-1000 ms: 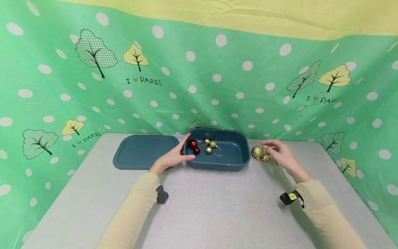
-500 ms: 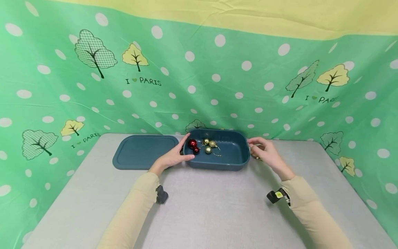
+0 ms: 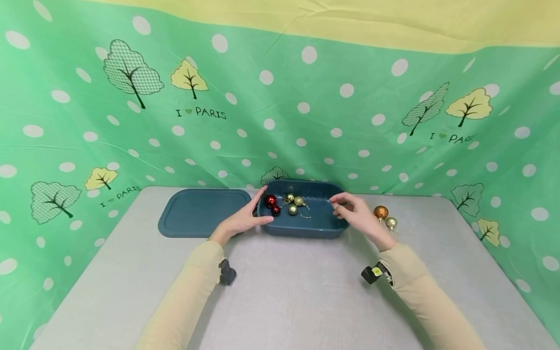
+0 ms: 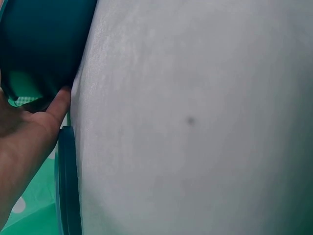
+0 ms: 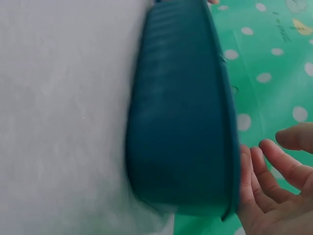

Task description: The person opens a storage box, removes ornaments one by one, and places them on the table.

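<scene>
A deep blue box (image 3: 306,232) holds two red Christmas baubles (image 3: 271,201) and several small gold baubles (image 3: 292,210) towards its left side. My left hand (image 3: 240,221) spans the box's left end, index finger at the far corner and thumb straight along the near corner. My right hand (image 3: 356,214) is over the right end, fingertips inside the rim. In the right wrist view, its bent fingers (image 5: 276,164) stand apart from the thumb, with no bauble showing between them. The box wall hides part of the fingers.
Left of the box lies a flat blue lid (image 3: 201,211). A copper bauble (image 3: 380,213) and a pale gold bauble (image 3: 391,223) lie on the grey table (image 3: 297,291), right of my right hand. A green dotted cloth (image 3: 245,121) hangs behind.
My right hand has moved left from the gold baubles to over the box's right end. The large glittery gold bauble no longer shows on the table. My left hand has stayed put.
</scene>
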A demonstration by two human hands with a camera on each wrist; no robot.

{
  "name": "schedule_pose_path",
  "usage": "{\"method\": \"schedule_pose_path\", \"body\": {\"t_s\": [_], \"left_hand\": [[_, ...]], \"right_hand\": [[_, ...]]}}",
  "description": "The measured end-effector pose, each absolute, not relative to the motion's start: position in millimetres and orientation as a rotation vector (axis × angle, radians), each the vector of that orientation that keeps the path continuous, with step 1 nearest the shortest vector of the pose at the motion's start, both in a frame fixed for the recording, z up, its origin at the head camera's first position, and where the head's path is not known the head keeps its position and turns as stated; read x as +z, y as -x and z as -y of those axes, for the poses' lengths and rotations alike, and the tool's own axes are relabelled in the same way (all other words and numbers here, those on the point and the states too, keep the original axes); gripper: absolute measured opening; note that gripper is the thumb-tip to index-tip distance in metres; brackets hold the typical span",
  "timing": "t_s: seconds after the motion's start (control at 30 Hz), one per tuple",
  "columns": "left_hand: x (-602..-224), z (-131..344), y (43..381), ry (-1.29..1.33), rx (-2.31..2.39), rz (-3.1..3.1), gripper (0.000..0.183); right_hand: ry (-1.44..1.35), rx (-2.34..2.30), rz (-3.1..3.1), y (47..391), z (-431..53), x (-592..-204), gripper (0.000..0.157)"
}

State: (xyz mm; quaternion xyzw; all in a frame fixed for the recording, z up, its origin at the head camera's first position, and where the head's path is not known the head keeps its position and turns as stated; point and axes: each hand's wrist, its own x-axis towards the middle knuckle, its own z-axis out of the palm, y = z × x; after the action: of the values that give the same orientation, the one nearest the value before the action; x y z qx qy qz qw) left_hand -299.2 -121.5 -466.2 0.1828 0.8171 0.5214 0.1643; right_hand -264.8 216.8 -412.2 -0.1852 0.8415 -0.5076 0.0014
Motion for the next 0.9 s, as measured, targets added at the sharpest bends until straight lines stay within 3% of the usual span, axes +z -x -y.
{"method": "schedule_pose_path", "body": {"t_s": [0.63, 0.9], "left_hand": [[-464, 122, 294, -0.522, 1.498, -2.320, 0.095], [-466, 121, 296, -0.512, 1.492, -2.323, 0.094]], "right_hand": [[0.865, -1.330, -2.650, 275, -168, -417, 0.023], [0.697, -1.308, -2.614, 286, -155, -429, 0.027]]}}
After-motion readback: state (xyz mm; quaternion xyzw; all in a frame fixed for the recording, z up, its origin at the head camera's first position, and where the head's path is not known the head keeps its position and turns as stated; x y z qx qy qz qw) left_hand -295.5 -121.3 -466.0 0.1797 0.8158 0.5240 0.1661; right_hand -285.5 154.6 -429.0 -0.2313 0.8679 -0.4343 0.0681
